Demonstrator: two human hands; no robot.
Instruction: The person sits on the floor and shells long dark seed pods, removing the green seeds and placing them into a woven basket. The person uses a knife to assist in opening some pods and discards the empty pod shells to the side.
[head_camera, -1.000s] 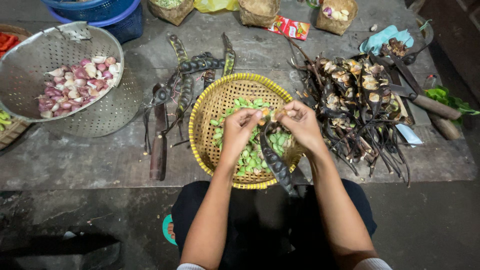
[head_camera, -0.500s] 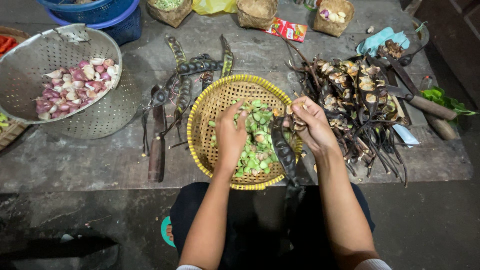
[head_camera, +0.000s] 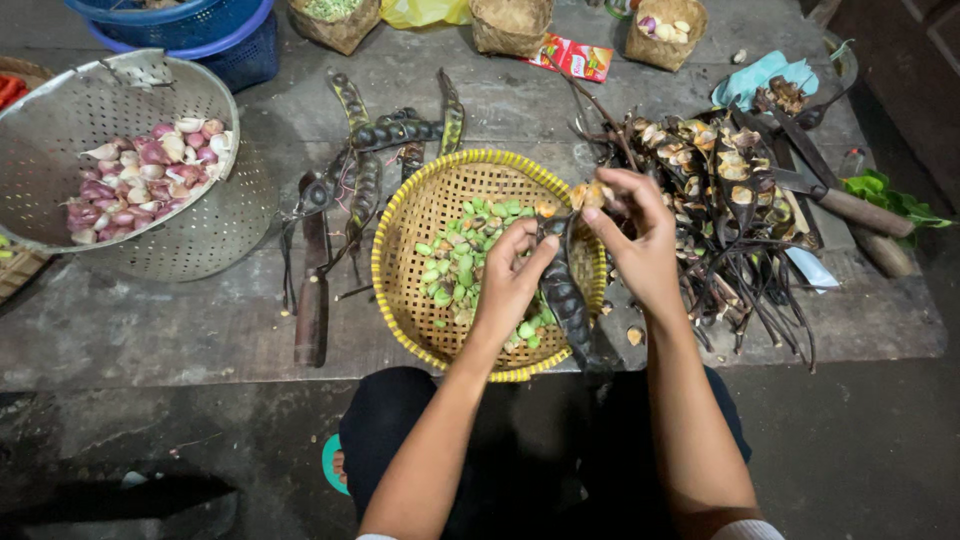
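woven yellow-rimmed basket (head_camera: 400, 300) | perforated matt metal colander (head_camera: 215, 235) | rough grey floor (head_camera: 150, 320)

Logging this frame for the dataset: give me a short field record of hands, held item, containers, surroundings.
left hand: grips the dark long pod over the yellow woven basket
right hand: pinches the pod's top end
basket contents: green beans
left side: metal colander with shallots
right side: pile of emptied pods, knife
beyond basket: whole pods
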